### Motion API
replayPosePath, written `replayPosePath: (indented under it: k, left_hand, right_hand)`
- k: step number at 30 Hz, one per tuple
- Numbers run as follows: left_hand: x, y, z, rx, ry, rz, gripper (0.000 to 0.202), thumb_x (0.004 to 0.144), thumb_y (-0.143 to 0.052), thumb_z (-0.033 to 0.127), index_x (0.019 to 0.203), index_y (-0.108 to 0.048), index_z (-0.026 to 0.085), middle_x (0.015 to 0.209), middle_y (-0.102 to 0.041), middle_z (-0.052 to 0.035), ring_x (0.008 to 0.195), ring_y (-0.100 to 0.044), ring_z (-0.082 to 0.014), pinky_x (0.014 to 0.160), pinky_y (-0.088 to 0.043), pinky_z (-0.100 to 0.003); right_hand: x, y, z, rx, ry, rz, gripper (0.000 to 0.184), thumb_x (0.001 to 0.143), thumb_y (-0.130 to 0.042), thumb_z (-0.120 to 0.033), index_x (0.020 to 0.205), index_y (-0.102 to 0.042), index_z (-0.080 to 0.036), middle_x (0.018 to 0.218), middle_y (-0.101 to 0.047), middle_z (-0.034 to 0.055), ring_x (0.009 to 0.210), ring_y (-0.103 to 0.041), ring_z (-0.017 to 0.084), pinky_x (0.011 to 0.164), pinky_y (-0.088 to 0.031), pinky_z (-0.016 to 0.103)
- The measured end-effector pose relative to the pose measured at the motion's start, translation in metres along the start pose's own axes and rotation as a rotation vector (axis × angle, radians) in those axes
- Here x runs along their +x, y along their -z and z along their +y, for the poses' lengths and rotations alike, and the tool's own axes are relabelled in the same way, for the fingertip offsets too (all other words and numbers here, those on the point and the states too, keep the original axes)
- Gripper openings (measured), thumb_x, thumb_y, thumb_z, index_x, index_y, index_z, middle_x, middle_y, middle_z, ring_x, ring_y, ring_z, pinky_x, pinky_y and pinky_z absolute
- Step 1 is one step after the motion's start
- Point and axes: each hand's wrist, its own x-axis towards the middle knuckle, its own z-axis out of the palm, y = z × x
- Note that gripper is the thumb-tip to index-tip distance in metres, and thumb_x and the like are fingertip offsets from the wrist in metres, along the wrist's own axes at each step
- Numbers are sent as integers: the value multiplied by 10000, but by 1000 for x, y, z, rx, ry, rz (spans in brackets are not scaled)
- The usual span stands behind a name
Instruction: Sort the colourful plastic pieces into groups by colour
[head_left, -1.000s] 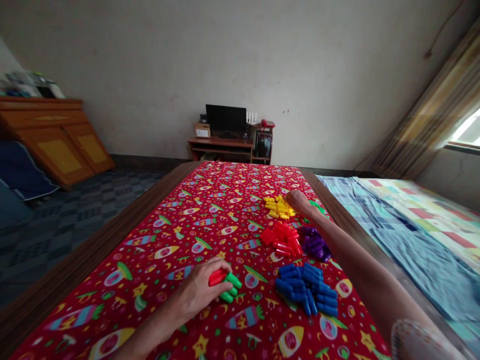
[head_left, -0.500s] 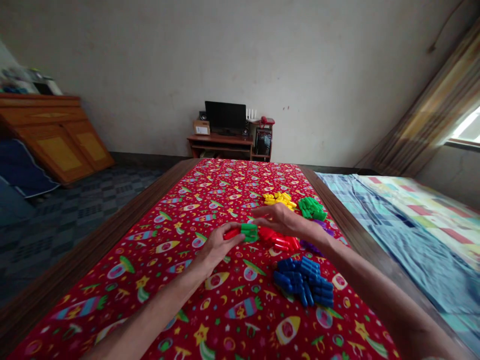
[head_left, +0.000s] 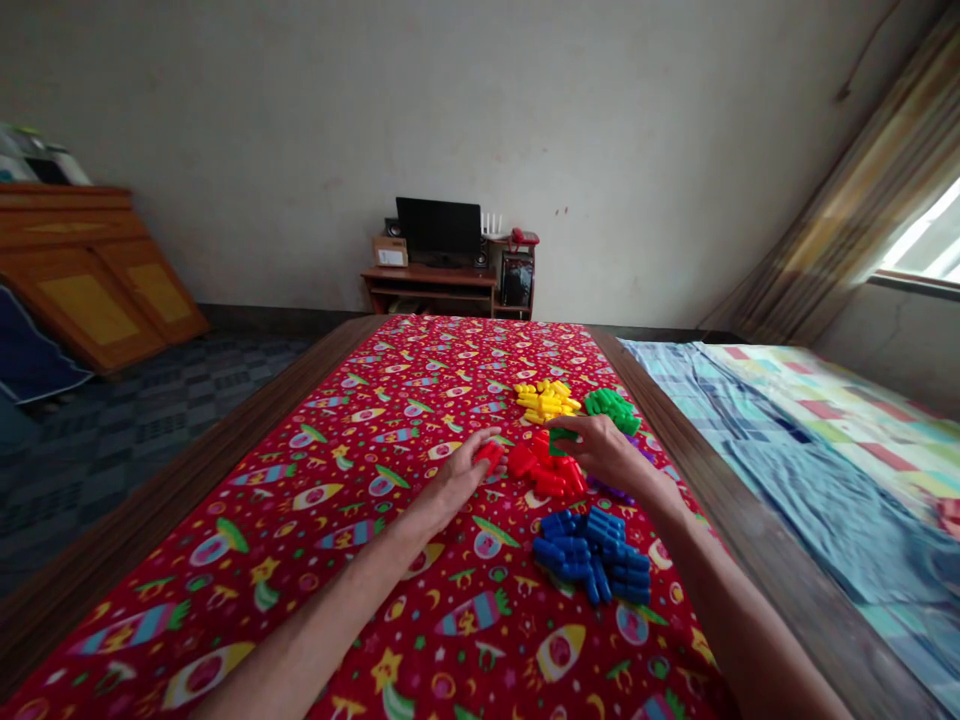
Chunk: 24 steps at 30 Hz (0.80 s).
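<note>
My left hand (head_left: 454, 484) reaches over the red patterned tablecloth (head_left: 360, 470) and is closed on a red plastic piece (head_left: 490, 453) just left of the red pile (head_left: 549, 468). My right hand (head_left: 600, 452) hovers over the red pile with its fingers pinched on green pieces (head_left: 562, 436). Beyond lie the yellow pile (head_left: 545, 400) and the green pile (head_left: 611, 408). The blue pile (head_left: 592, 553) lies nearer me. A purple pile (head_left: 613, 489) is mostly hidden under my right wrist.
The wooden table edge (head_left: 757, 560) borders a bed with a checked blanket (head_left: 825, 470) on the right. A small desk with a monitor (head_left: 439, 232) stands at the far wall. A wooden cabinet (head_left: 90, 280) is at the left, curtains (head_left: 840, 240) at the right.
My left hand carried red and green pieces from near me up to the red pile. My right hand came back from the yellow pile and took the green pieces; the left keeps the red one.
</note>
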Motion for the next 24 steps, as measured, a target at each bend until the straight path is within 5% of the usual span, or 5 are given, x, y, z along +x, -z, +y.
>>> replayPosePath:
  k: [7, 12, 15, 20, 24]
  left_hand:
    - [7, 2, 9, 138, -50, -13, 643, 675, -783, 462, 1214, -585, 172, 1058, -719, -96, 966, -696, -261, 822, -549, -347]
    - [20, -28, 14, 362, -267, -157, 318, 763, -720, 382, 1022, -726, 198, 1041, -730, -74, 1042, -653, -263, 905, -514, -358]
    - [31, -44, 5, 546, -418, -149, 193, 794, -698, 311, 956, -761, 227, 1091, -701, -66, 1048, -635, -249, 976, -474, -384]
    - [41, -45, -6, 716, -595, -189, 312, 845, -641, 267, 1153, -688, 248, 1236, -669, -59, 1277, -475, -272, 1096, -370, -468]
    - [37, -32, -4, 753, -660, -97, 333, 898, -485, 183, 1186, -650, 196, 1225, -669, -87, 1214, -529, -239, 1061, -417, -436]
  right_hand:
    - [7, 16, 13, 26, -143, 221, 265, 796, -607, -257, 1009, -755, -203, 859, -758, 54, 733, -681, 192, 685, -495, 282]
    - [7, 34, 20, 55, -249, 360, 282, 759, -631, -304, 983, -769, -202, 891, -761, 56, 719, -670, 205, 671, -514, 314]
    - [6, 38, 28, 58, -268, 380, 286, 750, -634, -323, 971, -772, -207, 890, -761, 49, 731, -666, 211, 682, -516, 324]
    - [3, 48, 62, 60, -395, 567, 342, 748, -614, -362, 999, -760, -183, 860, -753, 43, 758, -670, 222, 736, -519, 340]
    - [-4, 52, 98, 89, -479, 639, 366, 731, -573, -297, 1021, -739, -146, 894, -752, 60, 845, -690, 254, 765, -522, 345]
